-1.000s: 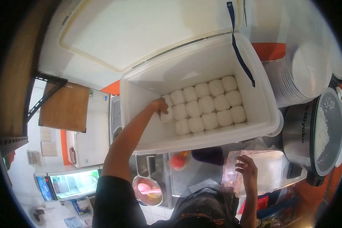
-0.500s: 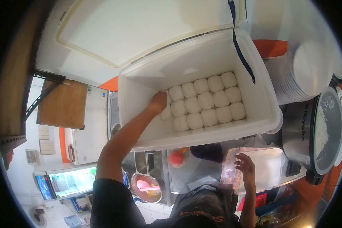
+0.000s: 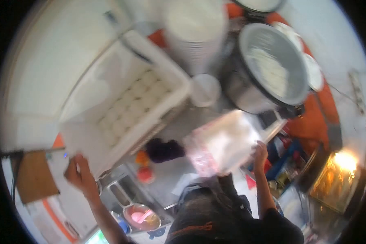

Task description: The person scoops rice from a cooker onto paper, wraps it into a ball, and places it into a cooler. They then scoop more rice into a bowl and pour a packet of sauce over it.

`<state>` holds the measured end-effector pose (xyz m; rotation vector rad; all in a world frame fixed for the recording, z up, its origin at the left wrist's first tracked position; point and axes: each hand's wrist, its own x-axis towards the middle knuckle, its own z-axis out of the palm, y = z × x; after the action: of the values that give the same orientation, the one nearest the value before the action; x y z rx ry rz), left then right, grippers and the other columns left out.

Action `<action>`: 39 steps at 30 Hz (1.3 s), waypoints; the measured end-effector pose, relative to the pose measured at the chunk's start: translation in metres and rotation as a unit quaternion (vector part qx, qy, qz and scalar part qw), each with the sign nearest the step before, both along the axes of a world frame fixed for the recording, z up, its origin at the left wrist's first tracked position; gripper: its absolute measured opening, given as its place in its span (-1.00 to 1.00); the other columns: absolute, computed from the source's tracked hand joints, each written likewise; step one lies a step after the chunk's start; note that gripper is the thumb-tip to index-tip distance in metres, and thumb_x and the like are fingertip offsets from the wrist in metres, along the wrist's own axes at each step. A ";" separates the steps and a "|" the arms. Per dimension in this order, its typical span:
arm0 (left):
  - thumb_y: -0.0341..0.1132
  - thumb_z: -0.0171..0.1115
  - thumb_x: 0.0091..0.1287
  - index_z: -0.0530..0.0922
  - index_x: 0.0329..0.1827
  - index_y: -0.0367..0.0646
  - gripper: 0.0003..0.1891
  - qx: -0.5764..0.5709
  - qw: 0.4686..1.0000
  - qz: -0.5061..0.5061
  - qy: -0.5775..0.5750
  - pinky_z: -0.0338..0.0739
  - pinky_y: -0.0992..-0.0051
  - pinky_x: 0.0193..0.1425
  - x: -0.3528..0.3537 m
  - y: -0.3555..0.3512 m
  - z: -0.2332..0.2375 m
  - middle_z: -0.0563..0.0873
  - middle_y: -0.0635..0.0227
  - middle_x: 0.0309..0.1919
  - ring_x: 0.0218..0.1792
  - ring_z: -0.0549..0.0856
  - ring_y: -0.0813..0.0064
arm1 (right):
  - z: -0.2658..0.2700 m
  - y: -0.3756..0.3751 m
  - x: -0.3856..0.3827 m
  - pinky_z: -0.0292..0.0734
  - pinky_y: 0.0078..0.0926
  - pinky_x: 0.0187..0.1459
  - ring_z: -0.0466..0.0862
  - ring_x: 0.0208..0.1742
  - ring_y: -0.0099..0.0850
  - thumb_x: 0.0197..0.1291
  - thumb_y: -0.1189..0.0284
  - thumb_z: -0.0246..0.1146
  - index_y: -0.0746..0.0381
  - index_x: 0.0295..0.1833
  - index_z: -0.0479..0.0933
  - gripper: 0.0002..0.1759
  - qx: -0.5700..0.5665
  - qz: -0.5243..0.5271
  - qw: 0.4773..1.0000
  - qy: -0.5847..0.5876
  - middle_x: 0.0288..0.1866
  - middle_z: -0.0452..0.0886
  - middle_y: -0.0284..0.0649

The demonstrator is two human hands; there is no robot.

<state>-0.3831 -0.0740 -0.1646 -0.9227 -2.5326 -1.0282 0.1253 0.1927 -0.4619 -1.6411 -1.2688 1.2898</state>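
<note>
Blurred by motion, my left hand (image 3: 78,174) is at the lower left corner of a white lidded box (image 3: 150,116). Its thumb and a finger look apart, with nothing visible between them. Rows of round white balls (image 3: 136,97), perhaps dough, sit on the floor of the box. My right hand (image 3: 259,155) is at the right edge of a stack of white sheets (image 3: 227,138) in a clear, pink-printed plastic wrapper (image 3: 201,156). Its fingers touch or overlap that edge, but blur hides whether they grip it.
A large cooker pot (image 3: 252,81) with white contents stands at the right, beside a tall stack of white round containers (image 3: 197,36). A dark cloth (image 3: 164,149), a red-topped container (image 3: 145,174) and a metal bowl with a pink scoop (image 3: 141,216) are nearer me.
My left hand has come out of the box, away from the balls, to its lower left corner. My right hand has shifted to the sheets' right edge. The view has swung right.
</note>
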 end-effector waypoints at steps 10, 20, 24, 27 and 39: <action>-0.04 0.45 0.32 0.59 0.24 -0.09 -0.49 -0.361 0.834 -0.227 -0.350 0.53 0.01 0.33 0.301 -0.046 -0.300 0.63 -0.03 0.28 0.29 0.61 -0.09 | -0.043 0.238 0.146 0.23 -0.02 0.50 0.36 0.48 0.10 0.19 0.43 0.46 0.32 0.40 0.39 -0.32 0.359 0.013 0.878 -0.317 0.43 0.40 0.17; 0.24 -0.08 0.60 -0.10 0.79 0.05 -0.16 -0.413 0.868 0.182 -0.208 0.06 -0.64 0.44 0.341 -0.014 -0.416 -0.22 0.03 0.76 0.66 -0.11 -0.47 | -0.166 0.417 0.165 0.49 0.10 0.27 0.57 0.26 0.25 0.22 0.30 0.39 0.26 0.55 0.27 -0.18 0.271 0.157 0.882 -0.353 0.38 0.48 0.24; 0.22 -0.05 0.59 -0.05 0.78 0.12 -0.19 -0.355 0.873 0.186 -0.276 -0.02 -0.61 0.47 0.284 -0.014 -0.417 -0.17 0.12 0.77 0.67 -0.06 -0.41 | -0.134 0.412 0.148 0.58 0.00 0.11 0.68 0.04 0.03 0.21 0.52 0.32 0.29 0.38 0.43 -0.41 0.267 0.138 0.911 -0.283 0.17 0.61 0.13; 0.15 0.01 0.60 0.01 0.78 0.12 -0.22 -0.256 0.935 0.175 -0.172 -0.10 -0.52 0.54 0.287 -0.028 -0.404 -0.09 0.11 0.77 0.69 -0.05 -0.32 | -0.093 0.394 0.141 0.60 -0.17 -0.01 0.69 -0.15 -0.11 0.23 0.55 0.29 0.32 0.31 0.49 -0.50 0.408 0.086 0.883 -0.217 -0.10 0.67 0.02; 0.17 0.23 0.45 0.10 0.75 0.31 -0.16 -0.284 0.852 0.351 -0.266 -0.02 -0.59 0.50 0.350 -0.047 -0.414 -0.09 0.08 0.76 0.68 -0.05 -0.34 | -0.148 0.440 0.122 0.54 -0.33 -0.17 0.62 -0.23 -0.30 0.38 0.46 0.19 0.29 0.42 0.41 -0.49 0.178 0.190 0.945 -0.198 -0.04 0.64 -0.12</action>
<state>-0.0328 -0.1208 -0.5784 0.3090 -3.2905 -0.3109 0.2468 0.6328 -0.6096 -1.4766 -2.0112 0.8789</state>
